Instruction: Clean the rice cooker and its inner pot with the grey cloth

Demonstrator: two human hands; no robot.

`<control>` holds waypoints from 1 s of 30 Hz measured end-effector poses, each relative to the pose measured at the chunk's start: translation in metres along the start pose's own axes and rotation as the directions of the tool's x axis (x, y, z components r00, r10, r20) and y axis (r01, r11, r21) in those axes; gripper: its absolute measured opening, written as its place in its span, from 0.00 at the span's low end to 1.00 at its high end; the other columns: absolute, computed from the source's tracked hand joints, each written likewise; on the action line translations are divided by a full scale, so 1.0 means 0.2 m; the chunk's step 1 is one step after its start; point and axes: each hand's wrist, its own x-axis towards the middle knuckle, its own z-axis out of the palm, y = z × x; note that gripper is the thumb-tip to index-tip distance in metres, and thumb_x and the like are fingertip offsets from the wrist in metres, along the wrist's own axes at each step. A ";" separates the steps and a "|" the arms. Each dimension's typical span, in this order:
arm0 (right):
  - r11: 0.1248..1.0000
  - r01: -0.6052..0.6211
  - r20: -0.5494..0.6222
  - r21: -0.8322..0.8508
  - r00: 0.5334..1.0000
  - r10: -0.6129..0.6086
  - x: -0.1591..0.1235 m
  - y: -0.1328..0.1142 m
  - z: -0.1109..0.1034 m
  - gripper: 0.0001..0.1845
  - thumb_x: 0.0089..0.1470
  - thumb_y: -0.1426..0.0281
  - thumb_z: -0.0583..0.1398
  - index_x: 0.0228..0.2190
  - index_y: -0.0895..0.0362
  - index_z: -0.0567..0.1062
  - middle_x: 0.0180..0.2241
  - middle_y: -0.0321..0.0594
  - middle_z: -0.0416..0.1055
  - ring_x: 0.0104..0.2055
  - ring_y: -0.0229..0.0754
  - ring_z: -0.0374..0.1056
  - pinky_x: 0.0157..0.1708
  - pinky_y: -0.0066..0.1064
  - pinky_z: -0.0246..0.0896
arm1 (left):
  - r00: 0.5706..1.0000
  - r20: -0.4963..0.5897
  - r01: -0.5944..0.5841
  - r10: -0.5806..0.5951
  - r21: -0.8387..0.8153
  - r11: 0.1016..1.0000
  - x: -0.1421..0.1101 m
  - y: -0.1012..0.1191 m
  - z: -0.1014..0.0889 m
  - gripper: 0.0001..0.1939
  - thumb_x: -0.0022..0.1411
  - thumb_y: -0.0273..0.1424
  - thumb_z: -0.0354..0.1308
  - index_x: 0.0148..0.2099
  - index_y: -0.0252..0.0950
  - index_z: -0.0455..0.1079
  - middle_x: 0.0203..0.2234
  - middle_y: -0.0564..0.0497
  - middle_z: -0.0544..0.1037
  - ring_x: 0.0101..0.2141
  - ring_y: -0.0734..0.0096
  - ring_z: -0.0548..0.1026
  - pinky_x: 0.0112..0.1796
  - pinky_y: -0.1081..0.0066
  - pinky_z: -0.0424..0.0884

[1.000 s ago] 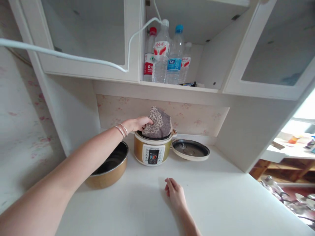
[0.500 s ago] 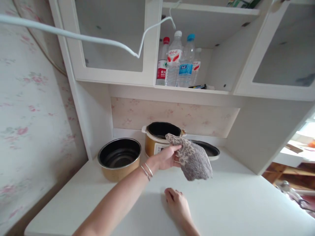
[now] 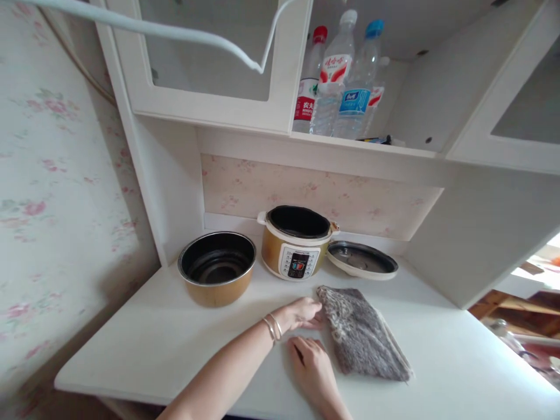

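Note:
A grey-brown patterned cloth [image 3: 365,335] lies folded on the white tabletop. My left hand [image 3: 301,313], with two bangles at the wrist, has its fingers closed at the cloth's upper left edge. Just below it, my right hand [image 3: 314,364] rests on the tabletop, fingers curled in, with nothing seen in them. Behind the hands stands a gold and white electric cooker [image 3: 297,261] without its lid, its control panel facing me. To its right a dark-lined lid [image 3: 362,259] lies with the inside up. On the left sits a gold pot [image 3: 216,294] with a black inside.
Above the white tabletop [image 3: 144,350] hangs a white cabinet [image 3: 214,116]. Several plastic bottles [image 3: 335,76] stand on its open shelf. A white bent rod [image 3: 192,36] crosses the view at upper left. Flowered wallpaper [image 3: 56,233] covers the left wall.
My left hand has come down toward me, bringing the cloth from the air in front of the cooker onto the tabletop. My right hand stays curled on the tabletop. The view has tilted downward.

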 end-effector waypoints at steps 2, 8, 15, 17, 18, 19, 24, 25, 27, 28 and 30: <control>1.000 0.014 -0.005 -0.004 1.000 -0.014 0.00 -0.01 0.00 0.18 0.62 0.67 0.47 0.28 0.54 0.73 0.28 0.38 0.73 0.34 0.41 0.68 0.37 0.29 0.54 | 0.999 -0.046 -0.026 0.026 0.004 1.000 -0.12 -0.06 -0.13 0.11 0.60 0.36 0.54 0.37 0.33 0.67 0.32 0.49 0.73 0.28 0.74 0.73 0.37 0.67 0.70; 0.997 -0.041 0.038 0.065 0.999 0.039 0.02 0.01 0.00 0.19 0.62 0.63 0.46 0.31 0.53 0.75 0.30 0.39 0.75 0.35 0.43 0.69 0.38 0.31 0.55 | 0.948 -0.243 -0.231 0.203 -0.091 0.969 -0.62 -0.25 -0.48 0.15 0.57 0.41 0.56 0.40 0.34 0.69 0.37 0.45 0.76 0.32 0.69 0.76 0.35 0.69 0.70; 0.918 -0.288 0.139 0.275 0.956 0.258 0.11 -0.04 0.00 0.20 0.58 0.57 0.48 0.26 0.51 0.74 0.24 0.35 0.73 0.30 0.42 0.68 0.32 0.30 0.55 | 0.448 -0.862 -0.561 0.236 -0.065 0.825 -1.04 -0.34 -0.90 0.17 0.52 0.40 0.61 0.42 0.36 0.70 0.38 0.48 0.75 0.34 0.69 0.74 0.33 0.70 0.71; 0.855 -0.320 0.173 0.408 0.947 0.272 0.16 -0.10 0.02 0.19 0.58 0.56 0.49 0.30 0.51 0.74 0.28 0.35 0.75 0.33 0.42 0.69 0.34 0.30 0.58 | 0.314 -0.916 -0.607 0.248 0.007 0.794 -1.09 -0.32 -1.01 0.18 0.51 0.40 0.61 0.42 0.36 0.70 0.42 0.47 0.75 0.38 0.67 0.74 0.36 0.69 0.71; 0.819 -0.320 0.190 0.476 0.947 0.259 0.19 -0.13 0.03 0.19 0.57 0.55 0.49 0.33 0.51 0.74 0.32 0.36 0.75 0.36 0.42 0.69 0.37 0.30 0.59 | 0.274 -0.925 -0.611 0.264 0.044 0.791 -1.09 -0.31 -1.05 0.18 0.52 0.40 0.61 0.43 0.36 0.71 0.44 0.47 0.74 0.41 0.65 0.74 0.39 0.68 0.71; 0.785 -0.313 0.206 0.534 0.949 0.237 0.23 -0.17 0.04 0.20 0.57 0.53 0.50 0.37 0.51 0.74 0.36 0.37 0.76 0.39 0.42 0.69 0.39 0.30 0.60 | 0.250 -0.927 -0.603 0.278 0.075 0.794 -1.10 -0.30 -1.09 0.19 0.53 0.41 0.60 0.44 0.36 0.71 0.47 0.46 0.73 0.44 0.63 0.73 0.42 0.66 0.71; 0.707 -0.247 0.239 0.662 0.965 0.113 0.43 -0.37 0.07 0.26 0.55 0.50 0.51 0.49 0.51 0.70 0.48 0.41 0.71 0.49 0.44 0.66 0.47 0.35 0.60 | 0.270 -0.908 -0.491 0.319 0.155 0.857 -1.05 -0.23 -1.18 0.25 0.56 0.44 0.57 0.55 0.42 0.66 0.59 0.49 0.63 0.56 0.59 0.64 0.53 0.60 0.64; 0.701 -0.231 0.236 0.674 0.967 0.092 0.48 -0.40 0.07 0.27 0.55 0.50 0.52 0.50 0.51 0.69 0.49 0.41 0.70 0.49 0.44 0.66 0.48 0.36 0.60 | 0.286 -0.903 -0.466 0.319 0.160 0.870 -1.04 -0.22 -1.19 0.27 0.56 0.45 0.57 0.56 0.42 0.64 0.60 0.49 0.61 0.58 0.59 0.62 0.54 0.61 0.63; 0.680 -0.209 0.230 0.703 0.971 0.061 0.57 -0.43 0.08 0.28 0.55 0.50 0.52 0.52 0.51 0.68 0.51 0.42 0.68 0.49 0.44 0.66 0.49 0.38 0.59 | 0.316 -0.893 -0.419 0.321 0.172 0.891 -1.01 -0.21 -1.20 0.28 0.57 0.46 0.56 0.58 0.43 0.63 0.61 0.49 0.60 0.59 0.59 0.59 0.55 0.61 0.61; 0.665 -0.209 0.229 0.717 0.972 0.058 0.62 -0.44 0.08 0.29 0.55 0.50 0.52 0.53 0.51 0.66 0.53 0.42 0.67 0.50 0.44 0.66 0.50 0.39 0.59 | 0.332 -0.884 -0.401 0.328 0.183 0.898 -1.00 -0.20 -1.20 0.27 0.57 0.46 0.55 0.58 0.44 0.63 0.61 0.49 0.60 0.60 0.59 0.59 0.56 0.61 0.60; 0.637 -0.239 0.238 0.733 0.967 0.088 0.70 -0.44 0.08 0.32 0.55 0.49 0.52 0.57 0.51 0.62 0.58 0.43 0.60 0.55 0.46 0.62 0.55 0.42 0.54 | 0.354 -0.865 -0.383 0.356 0.214 0.899 -0.98 -0.18 -1.21 0.25 0.58 0.46 0.55 0.56 0.44 0.65 0.60 0.51 0.62 0.60 0.60 0.58 0.57 0.60 0.56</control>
